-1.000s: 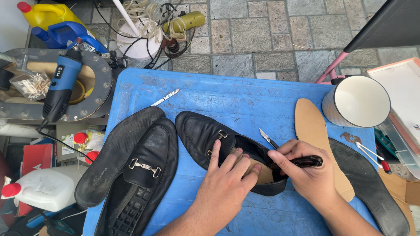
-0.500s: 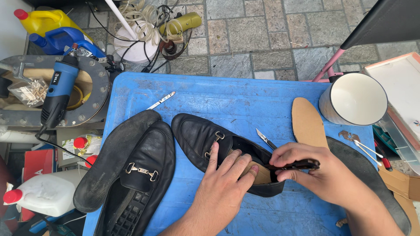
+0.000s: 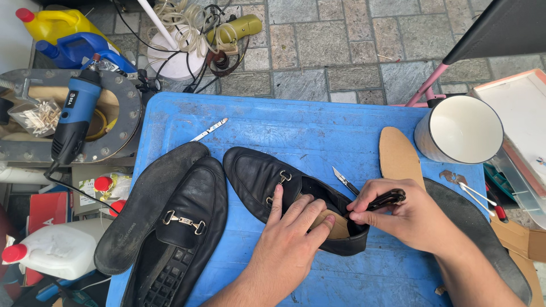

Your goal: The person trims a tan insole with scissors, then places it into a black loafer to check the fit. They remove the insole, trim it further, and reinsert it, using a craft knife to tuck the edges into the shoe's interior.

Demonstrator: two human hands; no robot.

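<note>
Hands (image 3: 287, 241) (image 3: 409, 216) work black loafer (image 3: 267, 182) beside red-capped white jug (image 3: 54, 250).

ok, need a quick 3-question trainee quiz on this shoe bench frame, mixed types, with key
1. True or false: the left hand rests on the black loafer that lies on the blue table.
2. What does the right hand hold?
A. a small knife with a dark handle
B. the blue rotary tool
C. the white mug
3. Fill in: the tan insole lies between the loafer and the white ____.

Key
1. True; its fingers reach into the shoe opening.
2. A; the knife points its blade up and left, over the shoe. The rotary tool lies off the table to the left.
3. mug.
</note>
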